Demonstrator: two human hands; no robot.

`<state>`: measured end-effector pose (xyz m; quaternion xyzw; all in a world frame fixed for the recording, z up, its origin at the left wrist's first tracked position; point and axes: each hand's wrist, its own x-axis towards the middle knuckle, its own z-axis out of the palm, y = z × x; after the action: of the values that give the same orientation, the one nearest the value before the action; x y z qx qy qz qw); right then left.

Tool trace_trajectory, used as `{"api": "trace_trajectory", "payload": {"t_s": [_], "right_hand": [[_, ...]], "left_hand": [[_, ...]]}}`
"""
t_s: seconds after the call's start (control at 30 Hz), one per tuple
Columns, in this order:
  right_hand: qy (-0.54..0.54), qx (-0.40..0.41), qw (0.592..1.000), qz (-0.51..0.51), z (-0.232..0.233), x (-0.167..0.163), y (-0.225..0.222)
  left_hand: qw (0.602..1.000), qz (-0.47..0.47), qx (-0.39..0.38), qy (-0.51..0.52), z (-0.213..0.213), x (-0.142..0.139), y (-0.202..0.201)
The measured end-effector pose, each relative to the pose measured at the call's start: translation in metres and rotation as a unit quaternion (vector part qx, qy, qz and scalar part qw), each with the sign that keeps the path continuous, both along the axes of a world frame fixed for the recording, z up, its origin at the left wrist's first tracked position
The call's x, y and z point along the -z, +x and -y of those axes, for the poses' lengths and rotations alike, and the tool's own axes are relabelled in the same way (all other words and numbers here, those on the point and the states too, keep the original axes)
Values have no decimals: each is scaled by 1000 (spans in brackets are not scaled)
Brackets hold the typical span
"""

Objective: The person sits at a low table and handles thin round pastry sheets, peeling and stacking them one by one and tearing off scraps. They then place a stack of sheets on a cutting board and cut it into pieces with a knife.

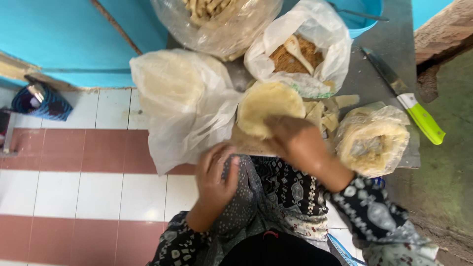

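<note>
A pale round wrapper sheet (pixel 268 107) lies on the grey table (pixel 384 54), and my right hand (pixel 295 140) rests on its near edge, fingers curled over it. My left hand (pixel 217 172) hovers lower left, blurred, fingers loosely apart, holding nothing that I can see, just below a big white plastic bag (pixel 182 106). Behind the sheet stands an open plastic bag of brown filling (pixel 295 56) with a pale spoon (pixel 295 49) in it.
A bag with a stack of wrappers (pixel 372 140) sits at the table's right corner. A green-handled knife (pixel 411 106) lies to the right. Another clear bag of fried pieces (pixel 217 19) and a blue basin (pixel 364 15) stand at the back. Red and white floor tiles (pixel 74 187) lie to the left.
</note>
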<state>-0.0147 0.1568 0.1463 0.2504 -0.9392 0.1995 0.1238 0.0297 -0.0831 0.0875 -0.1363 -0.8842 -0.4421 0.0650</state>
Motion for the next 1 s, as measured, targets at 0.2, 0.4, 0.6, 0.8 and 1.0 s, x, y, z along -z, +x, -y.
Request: {"api": "trace_trajectory", "payload": {"t_s": [0.2,0.4,0.6,0.8,1.0], "right_hand": [[-32,14,997,67,-15,-39,-41],[33,4,999,-9,-5,-34,14],[-43,46,997,-48,-8,-10,50],[74,45,991,-105,19,16,79],[64,65,987,-135,42,20,98]], "left_hand": [[547,521,77,650,-46,-7,-50],[635,503,57,583,-50,13,-95],[756,479,44,444,-35,21,-87],[817,477,93,309,-9,19,-94],[927,329,113,141,-11,10,-98]]}}
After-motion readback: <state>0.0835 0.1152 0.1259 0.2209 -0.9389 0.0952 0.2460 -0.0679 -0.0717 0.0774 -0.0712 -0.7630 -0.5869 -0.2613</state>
